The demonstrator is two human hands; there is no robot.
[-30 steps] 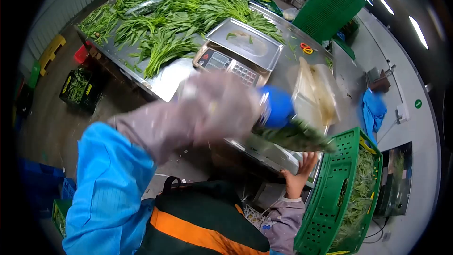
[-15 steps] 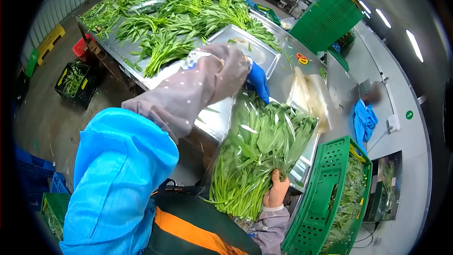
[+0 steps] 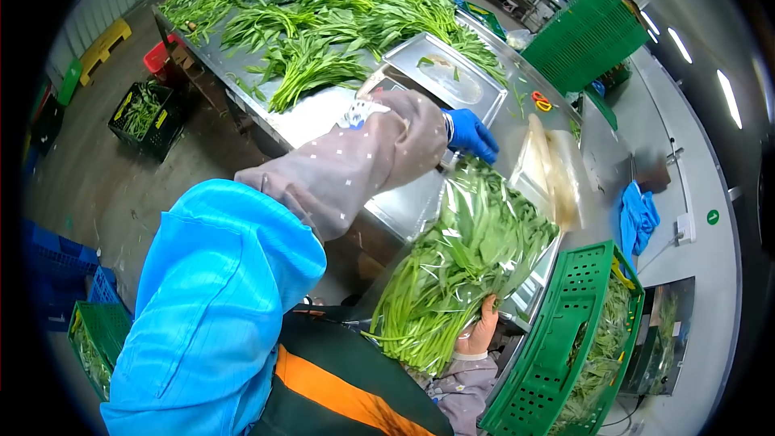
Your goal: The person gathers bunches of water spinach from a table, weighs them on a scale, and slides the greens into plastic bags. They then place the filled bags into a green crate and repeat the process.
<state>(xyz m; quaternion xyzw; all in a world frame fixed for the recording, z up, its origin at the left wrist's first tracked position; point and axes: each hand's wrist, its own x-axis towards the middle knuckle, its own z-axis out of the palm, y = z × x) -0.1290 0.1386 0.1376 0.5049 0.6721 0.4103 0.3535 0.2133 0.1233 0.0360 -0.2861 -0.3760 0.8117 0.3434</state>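
Observation:
A clear plastic bag of leafy greens [image 3: 476, 234], with long green stems towards me, lies tilted over the near edge of the metal table. My right hand [image 3: 482, 329], bare, grips the bag's lower right side, thumb on top; its other fingers are hidden under the bag. Just above the bag's leafy far end is my left hand [image 3: 474, 136] in a blue glove, its fingers stretched out, with nothing visible in them. Beyond it sits a metal tray [image 3: 476, 101] with a few leaf scraps. To its right lies a stack of clear plastic bags [image 3: 553, 169].
Loose bunches of greens [image 3: 323, 28] cover the far metal table [image 3: 214, 52]. Orange-handled scissors [image 3: 542, 102] lie beyond the tray. A green crate [image 3: 557, 339] of bagged greens stands close on my right. Stacked green crates [image 3: 585, 36] rise at the back right.
My left hand has lifted from the bag's far end, and its fingers have swung to point right. My right hand still holds the bag. The whole view has shifted slightly.

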